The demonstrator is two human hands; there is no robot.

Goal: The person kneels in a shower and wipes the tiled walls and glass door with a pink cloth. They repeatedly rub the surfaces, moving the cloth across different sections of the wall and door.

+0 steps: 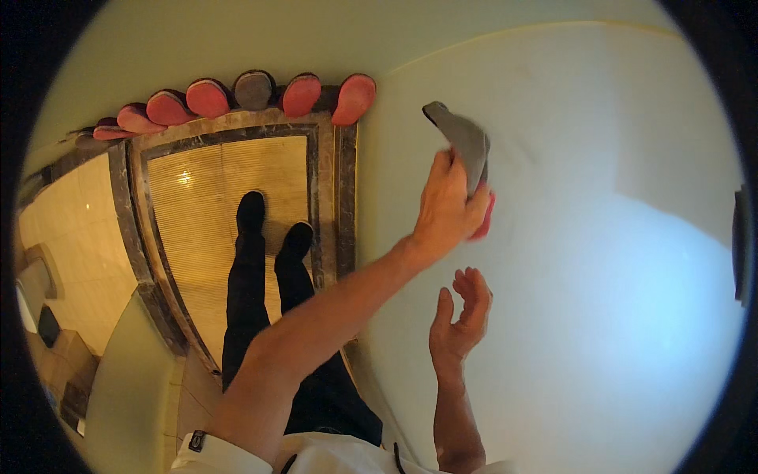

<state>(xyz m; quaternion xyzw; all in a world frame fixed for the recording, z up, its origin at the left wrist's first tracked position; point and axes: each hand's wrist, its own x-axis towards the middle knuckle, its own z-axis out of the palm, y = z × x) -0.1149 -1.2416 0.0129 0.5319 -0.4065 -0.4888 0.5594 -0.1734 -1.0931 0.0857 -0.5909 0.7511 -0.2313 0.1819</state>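
My left hand (447, 198) reaches across to the right and grips a grey fabric slipper (465, 136). Pinkish red material (487, 219) shows below the fingers; whether it belongs to the same slipper or a second one I cannot tell. The slipper is held up in front of the pale wall (562, 148), its narrow end pointing up and left. Lower down, my right hand (462, 320) is raised with fingers apart and slightly curled, holding nothing. A row of several slippers, mostly red like the end one (355, 98) plus a grey one (254, 90), leans against the far wall.
My black shoes (251, 210) stand on a ribbed floor (195, 201) framed by dark marble edging (346, 195). At lower left rises a frosted glass panel (127, 385). A dark fixture (740, 246) shows at the right rim.
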